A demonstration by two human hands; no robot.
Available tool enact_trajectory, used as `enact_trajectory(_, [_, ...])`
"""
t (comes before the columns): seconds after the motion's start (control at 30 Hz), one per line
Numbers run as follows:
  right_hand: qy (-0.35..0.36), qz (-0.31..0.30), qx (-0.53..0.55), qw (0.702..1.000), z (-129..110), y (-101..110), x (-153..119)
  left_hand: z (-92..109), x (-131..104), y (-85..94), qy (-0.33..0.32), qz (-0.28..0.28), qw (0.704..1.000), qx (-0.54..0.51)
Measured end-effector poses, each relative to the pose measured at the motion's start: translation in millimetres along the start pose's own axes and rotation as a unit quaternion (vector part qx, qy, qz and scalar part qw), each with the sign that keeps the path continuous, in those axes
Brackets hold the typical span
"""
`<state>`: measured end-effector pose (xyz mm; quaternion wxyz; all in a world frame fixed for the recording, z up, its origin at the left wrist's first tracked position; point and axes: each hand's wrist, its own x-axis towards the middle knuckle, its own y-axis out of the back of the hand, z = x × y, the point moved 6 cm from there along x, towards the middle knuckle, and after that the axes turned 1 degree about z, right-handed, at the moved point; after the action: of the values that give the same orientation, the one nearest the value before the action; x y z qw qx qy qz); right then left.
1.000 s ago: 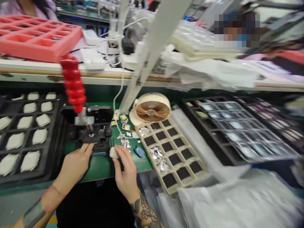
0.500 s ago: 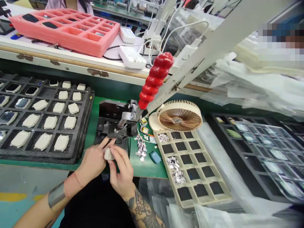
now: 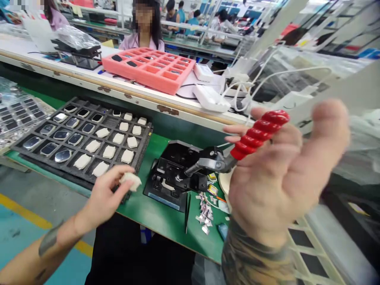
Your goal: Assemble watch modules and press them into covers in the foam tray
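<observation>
My left hand pinches a cream watch case between thumb and fingers, above the table edge just left of the black press fixture. A small light piece shows inside the fixture. Its red ribbed handle leans to the right, joined to a metal lever. My right hand is raised at that handle, palm up, fingers spread and blurred, not wrapped around it. Whether it touches the handle I cannot tell.
A black foam tray of cream cases and dark-screened watches lies left. Small labels are scattered right of the fixture. A beige compartment tray is partly behind my right arm. On the shelf sits a pink foam tray; a person sits beyond.
My hands have parted: the left moved left with the watch case, the right rose to the red handle and opened. The handle tilts further right, and the view has turned and lifted.
</observation>
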<state>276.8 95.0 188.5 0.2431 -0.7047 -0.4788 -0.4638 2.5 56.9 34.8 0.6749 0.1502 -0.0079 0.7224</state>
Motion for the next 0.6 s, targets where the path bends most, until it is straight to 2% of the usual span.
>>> enact_trajectory(0.07, [-0.038,-0.054,-0.033,0.997,-12.5,-11.0,15.0,-12.3,29.5,28.8,0.065,0.029,0.997,-0.032])
enact_trajectory(0.1, [-0.013,-0.059,-0.071,0.996,-22.0,-12.4,11.3,-18.4,45.0,43.4,0.077,0.044,0.995,-0.04])
enact_trajectory(0.17, [0.083,-0.05,-0.113,0.989,-38.1,-13.2,-14.3,-30.2,77.1,73.8,0.076,0.078,0.993,-0.035])
enact_trajectory(0.23, [0.152,-0.035,-0.084,0.984,-40.3,-14.6,-51.2,-40.9,109.8,102.5,0.058,0.105,0.993,-0.001])
enact_trajectory(0.33, [0.13,-0.047,-0.079,0.987,-20.7,-22.2,-92.8,-50.9,160.7,133.8,0.018,0.107,0.982,0.154])
enact_trajectory(0.4, [0.129,-0.04,-0.095,0.986,-12.8,-20.7,-107.2,-55.4,192.8,142.1,0.005,0.084,0.956,0.281])
enact_trajectory(0.5, [0.117,0.066,-0.121,0.983,-8.6,10.5,-121.7,-64.6,230.5,132.6,0.026,-0.01,0.9,0.435])
enact_trajectory(0.53, [0.083,0.076,-0.139,0.984,-4.9,22.8,-127.9,-67.3,239.6,126.7,0.032,-0.045,0.881,0.47])
enact_trajectory(0.57, [0.028,0.057,-0.16,0.985,1.2,33.3,-135.7,-68.6,247.9,121.0,0.03,-0.072,0.863,0.5])
enact_trajectory(0.6, [-0.037,0.011,-0.181,0.983,8.8,41.4,-146.2,-68.9,256.4,117.0,0.023,-0.081,0.85,0.52])
